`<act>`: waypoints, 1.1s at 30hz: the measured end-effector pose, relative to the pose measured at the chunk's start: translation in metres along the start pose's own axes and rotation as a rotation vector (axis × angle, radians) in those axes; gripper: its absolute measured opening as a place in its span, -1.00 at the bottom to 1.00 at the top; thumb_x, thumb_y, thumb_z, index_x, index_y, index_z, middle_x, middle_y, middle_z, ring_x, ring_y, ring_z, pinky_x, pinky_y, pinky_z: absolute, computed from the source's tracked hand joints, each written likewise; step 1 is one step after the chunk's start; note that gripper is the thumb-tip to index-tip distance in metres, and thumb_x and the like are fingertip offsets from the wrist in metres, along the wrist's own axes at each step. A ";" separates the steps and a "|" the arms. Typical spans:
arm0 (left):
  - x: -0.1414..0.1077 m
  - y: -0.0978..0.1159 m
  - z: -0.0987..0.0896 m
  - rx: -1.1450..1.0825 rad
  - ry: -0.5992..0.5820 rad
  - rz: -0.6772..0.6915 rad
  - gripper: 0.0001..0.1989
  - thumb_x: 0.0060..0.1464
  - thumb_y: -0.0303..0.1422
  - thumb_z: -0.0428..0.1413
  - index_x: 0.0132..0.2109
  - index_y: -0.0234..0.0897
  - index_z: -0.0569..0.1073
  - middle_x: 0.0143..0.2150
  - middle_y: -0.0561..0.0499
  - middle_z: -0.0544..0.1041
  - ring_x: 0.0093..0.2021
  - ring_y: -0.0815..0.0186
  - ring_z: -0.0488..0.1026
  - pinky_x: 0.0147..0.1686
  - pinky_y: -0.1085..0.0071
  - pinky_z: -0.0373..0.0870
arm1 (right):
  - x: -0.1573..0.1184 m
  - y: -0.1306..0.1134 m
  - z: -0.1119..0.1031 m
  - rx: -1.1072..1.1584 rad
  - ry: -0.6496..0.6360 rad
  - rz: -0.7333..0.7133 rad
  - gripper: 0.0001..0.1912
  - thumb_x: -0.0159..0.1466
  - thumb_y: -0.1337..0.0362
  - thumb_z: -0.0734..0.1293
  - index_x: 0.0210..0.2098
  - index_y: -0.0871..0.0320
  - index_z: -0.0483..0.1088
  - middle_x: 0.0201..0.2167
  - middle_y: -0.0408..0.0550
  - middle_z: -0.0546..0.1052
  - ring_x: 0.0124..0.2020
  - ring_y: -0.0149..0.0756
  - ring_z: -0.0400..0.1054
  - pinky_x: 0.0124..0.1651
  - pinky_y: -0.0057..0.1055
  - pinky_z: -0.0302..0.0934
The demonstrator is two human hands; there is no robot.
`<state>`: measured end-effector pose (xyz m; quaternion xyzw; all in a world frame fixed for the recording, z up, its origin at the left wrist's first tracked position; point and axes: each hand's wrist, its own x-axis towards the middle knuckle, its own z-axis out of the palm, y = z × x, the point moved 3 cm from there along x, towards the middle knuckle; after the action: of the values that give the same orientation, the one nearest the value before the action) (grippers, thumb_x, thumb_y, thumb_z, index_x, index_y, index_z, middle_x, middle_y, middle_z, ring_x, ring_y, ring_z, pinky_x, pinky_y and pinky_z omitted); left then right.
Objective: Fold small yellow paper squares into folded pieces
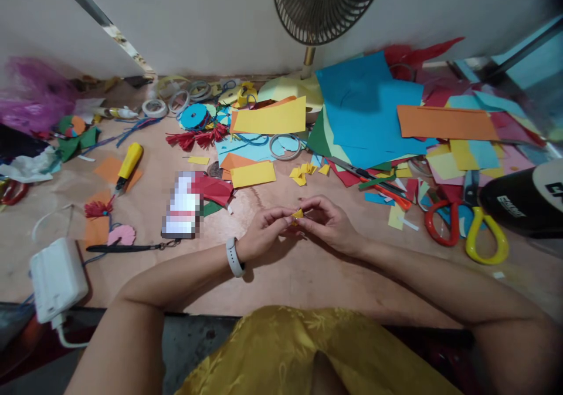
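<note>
One yellow piece (298, 213), pinched from both sides

Nearest us runs the counter's (303, 292) front edge, with open room between it and our wrists. We have the fingers of our left hand (263, 232) and right hand (334, 225) clamped together on that one piece, over the counter's middle. To our right lies one pair of scissors (477, 213); to our left, one phone (181, 210) and, farther, one cutter (131, 161). Beyond heaped paper (365, 113), one fan (328, 10) stands.

Paper-craft work spot; home or small workshop, cannot tell. Table (285, 286) against wall (197, 25): blue paper sheets (367, 110), tape rolls (153, 115) near far edge; utility knife (131, 161) toward left edge, scissors (471, 191) toward right.
</note>
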<state>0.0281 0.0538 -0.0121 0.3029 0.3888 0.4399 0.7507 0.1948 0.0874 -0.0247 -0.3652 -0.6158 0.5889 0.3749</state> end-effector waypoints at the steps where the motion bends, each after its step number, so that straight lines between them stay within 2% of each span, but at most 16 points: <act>1: 0.000 0.000 0.000 -0.005 0.003 -0.001 -0.68 0.01 -0.17 0.40 -0.19 -0.32 0.65 -0.27 -0.06 0.65 -0.29 0.27 0.61 -0.10 0.23 0.57 | 0.000 0.000 0.000 0.002 -0.001 0.002 -0.70 0.27 0.04 0.47 -0.13 0.04 0.41 -0.19 -0.08 0.55 -0.27 -0.29 0.51 -0.26 -0.33 0.48; 5: 0.000 -0.001 -0.001 -0.012 0.027 -0.008 -0.70 0.00 -0.19 0.40 -0.20 -0.32 0.64 -0.29 -0.06 0.65 -0.31 0.25 0.62 -0.12 0.22 0.57 | 0.001 -0.001 0.000 -0.014 -0.008 0.005 -0.69 0.27 0.04 0.47 -0.11 0.03 0.41 -0.19 -0.07 0.54 -0.26 -0.28 0.51 -0.26 -0.32 0.47; 11: 0.003 0.002 0.001 -0.141 0.118 0.002 -0.73 -0.01 -0.24 0.40 -0.20 -0.32 0.63 -0.23 -0.09 0.68 -0.22 0.18 0.64 -0.02 0.19 0.53 | 0.005 -0.004 -0.005 0.087 0.086 -0.032 -0.60 0.25 0.05 0.49 0.00 -0.02 0.36 -0.02 -0.03 0.52 -0.02 -0.24 0.47 0.03 -0.25 0.42; 14: 0.002 0.003 0.004 -0.193 0.113 0.006 -0.73 -0.01 -0.26 0.41 -0.19 -0.31 0.63 -0.20 -0.11 0.68 -0.17 0.15 0.65 0.02 0.17 0.51 | 0.006 -0.007 -0.008 0.084 0.127 -0.055 -0.70 0.30 0.01 0.44 -0.11 0.01 0.36 -0.09 -0.05 0.49 -0.08 -0.26 0.46 -0.04 -0.29 0.41; 16: 0.000 0.003 0.007 -0.207 0.075 0.005 -0.73 -0.01 -0.26 0.41 -0.18 -0.30 0.64 -0.11 -0.12 0.66 -0.14 0.14 0.64 0.04 0.12 0.50 | 0.007 -0.010 -0.010 0.012 0.168 -0.093 -0.73 0.32 0.00 0.41 -0.17 0.03 0.38 -0.08 -0.04 0.45 -0.09 -0.26 0.43 -0.09 -0.30 0.38; 19: -0.003 0.005 0.011 -0.220 0.003 0.039 -0.81 0.06 -0.27 0.36 -0.20 -0.25 0.65 0.15 -0.13 0.55 -0.03 0.10 0.60 0.10 0.00 0.47 | 0.005 -0.013 -0.014 -0.092 0.241 -0.128 -0.76 0.36 0.02 0.37 -0.19 0.06 0.40 -0.08 -0.03 0.40 -0.08 -0.25 0.38 -0.14 -0.33 0.33; 21: -0.002 0.007 0.011 -0.197 -0.011 0.065 -0.83 0.09 -0.27 0.35 -0.21 -0.25 0.66 0.25 -0.12 0.48 -0.03 0.12 0.59 0.10 0.03 0.46 | 0.004 -0.014 -0.013 -0.112 0.189 -0.125 -0.78 0.38 0.05 0.34 -0.19 0.07 0.42 -0.13 -0.05 0.41 -0.12 -0.26 0.38 -0.17 -0.34 0.30; 25: -0.001 0.004 0.010 -0.215 0.007 0.014 -0.81 0.09 -0.29 0.35 -0.12 -0.20 0.67 0.32 -0.07 0.40 -0.06 0.28 0.54 0.08 0.19 0.44 | 0.001 -0.017 -0.003 -0.090 -0.049 -0.100 -0.79 0.42 0.11 0.32 -0.18 0.10 0.49 -0.23 -0.06 0.50 -0.20 -0.28 0.40 -0.16 -0.35 0.31; 28: -0.002 0.001 0.012 -0.261 0.003 -0.015 -0.77 0.09 -0.30 0.37 -0.08 -0.21 0.66 0.20 -0.09 0.49 -0.07 0.33 0.51 0.06 0.27 0.42 | 0.001 -0.019 0.001 -0.068 -0.063 -0.099 -0.75 0.44 0.14 0.30 -0.29 0.12 0.52 -0.26 -0.06 0.52 -0.20 -0.30 0.43 -0.15 -0.37 0.34; 31: -0.004 -0.001 0.016 -0.292 -0.012 -0.016 -0.74 0.09 -0.28 0.38 -0.07 -0.25 0.66 0.04 -0.10 0.56 -0.12 0.35 0.50 0.02 0.31 0.41 | 0.001 -0.016 0.002 -0.020 -0.054 -0.038 -0.70 0.44 0.12 0.30 -0.36 0.13 0.51 -0.32 -0.09 0.51 -0.34 -0.36 0.44 -0.29 -0.43 0.36; 33: -0.005 -0.002 0.016 -0.312 -0.016 -0.023 -0.70 0.09 -0.30 0.38 -0.02 -0.22 0.65 0.02 -0.08 0.56 -0.15 0.37 0.49 0.01 0.33 0.40 | 0.001 -0.015 0.001 0.006 -0.059 -0.008 -0.70 0.43 0.11 0.31 -0.35 0.12 0.51 -0.35 -0.11 0.50 -0.41 -0.40 0.42 -0.36 -0.45 0.36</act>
<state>0.0414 0.0470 -0.0035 0.1815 0.3133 0.4840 0.7966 0.1930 0.0872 -0.0097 -0.3443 -0.6261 0.5999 0.3600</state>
